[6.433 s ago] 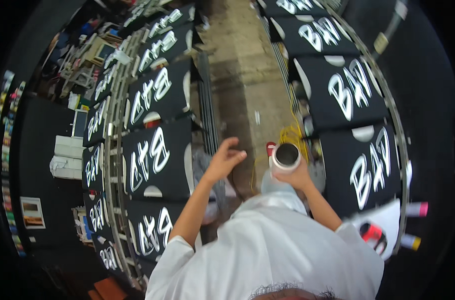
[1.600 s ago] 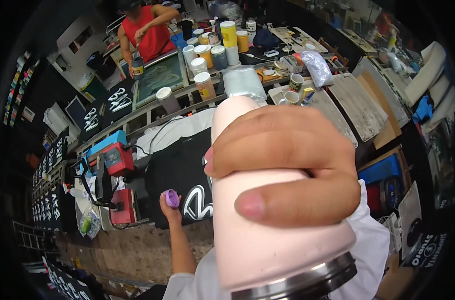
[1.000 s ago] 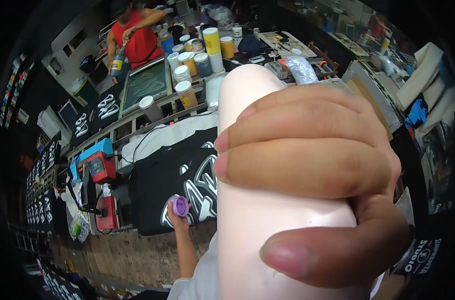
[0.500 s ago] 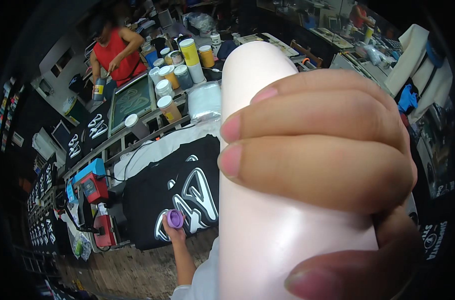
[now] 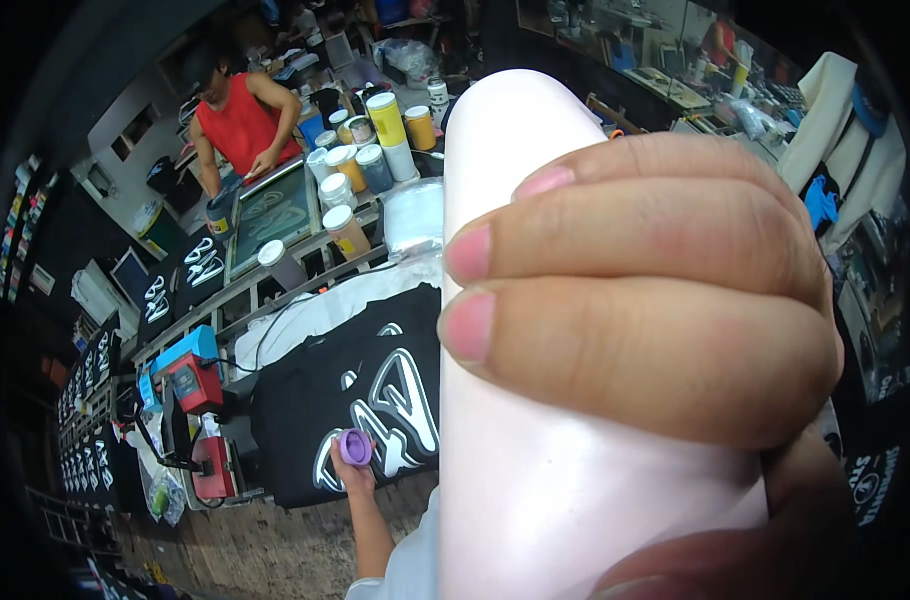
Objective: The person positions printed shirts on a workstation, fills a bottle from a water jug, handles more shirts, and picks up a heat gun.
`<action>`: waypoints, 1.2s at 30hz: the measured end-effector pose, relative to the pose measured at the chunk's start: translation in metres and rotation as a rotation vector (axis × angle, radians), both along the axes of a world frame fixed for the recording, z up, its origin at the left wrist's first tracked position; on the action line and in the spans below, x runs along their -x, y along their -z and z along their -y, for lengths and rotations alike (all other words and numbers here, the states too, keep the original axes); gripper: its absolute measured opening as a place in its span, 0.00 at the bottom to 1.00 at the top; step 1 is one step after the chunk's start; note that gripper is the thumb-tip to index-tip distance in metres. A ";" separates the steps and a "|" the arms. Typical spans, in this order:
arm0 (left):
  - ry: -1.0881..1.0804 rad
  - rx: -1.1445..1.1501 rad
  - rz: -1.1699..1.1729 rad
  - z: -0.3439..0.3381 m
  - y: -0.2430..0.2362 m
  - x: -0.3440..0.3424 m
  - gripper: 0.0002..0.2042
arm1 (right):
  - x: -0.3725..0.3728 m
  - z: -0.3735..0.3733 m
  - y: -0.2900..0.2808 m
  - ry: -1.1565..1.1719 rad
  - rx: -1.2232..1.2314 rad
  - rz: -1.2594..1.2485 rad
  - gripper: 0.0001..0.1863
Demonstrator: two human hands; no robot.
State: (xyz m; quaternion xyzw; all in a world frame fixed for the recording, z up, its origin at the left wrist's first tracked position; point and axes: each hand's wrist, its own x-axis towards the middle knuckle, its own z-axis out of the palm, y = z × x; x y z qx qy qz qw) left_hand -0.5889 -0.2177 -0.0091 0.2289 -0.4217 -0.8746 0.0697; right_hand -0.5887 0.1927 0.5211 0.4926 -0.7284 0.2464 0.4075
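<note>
Very close to the camera, my right hand [image 5: 645, 300] wraps round a pale pink, smooth, rounded bottle [image 5: 535, 490]. Its fingers lie across the front, the thumb is partly below the picture's edge, and the bottle fills much of the right half. Lower and to the left, my left hand [image 5: 355, 478] holds a round purple cap [image 5: 356, 447] with its hollow side up. That hand is over a black T-shirt [image 5: 305, 400] with white and grey lettering, spread on the bench. The bottle hides part of the shirt.
A heat press [image 5: 200, 385] with a red control box stands left. Several ink jars [image 5: 345, 168] and a clear plastic-wrapped packet [image 5: 413, 218] lie farther back. Across the bench, a person in a red top [image 5: 240, 125] works beside a printing screen [image 5: 275, 215]. Wooden flooring [image 5: 265, 545] shows below.
The co-worker has lowered a dark jar beside the screen and leans closer to it. My view has shifted slightly. Both my hands keep hold of the bottle and the cap.
</note>
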 end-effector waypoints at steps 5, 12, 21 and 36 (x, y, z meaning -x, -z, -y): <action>-0.003 -0.020 0.009 0.005 0.005 -0.003 0.26 | 0.002 0.003 -0.003 -0.004 -0.005 0.004 0.16; 0.003 -0.015 -0.004 0.006 0.003 -0.003 0.26 | 0.003 0.001 -0.006 0.003 -0.009 0.003 0.16; 0.015 -0.003 -0.015 0.001 -0.008 -0.005 0.24 | 0.001 0.002 -0.007 0.001 -0.034 0.011 0.16; 0.003 -0.006 -0.044 0.001 -0.004 -0.002 0.24 | 0.003 0.005 -0.013 0.011 -0.052 0.009 0.17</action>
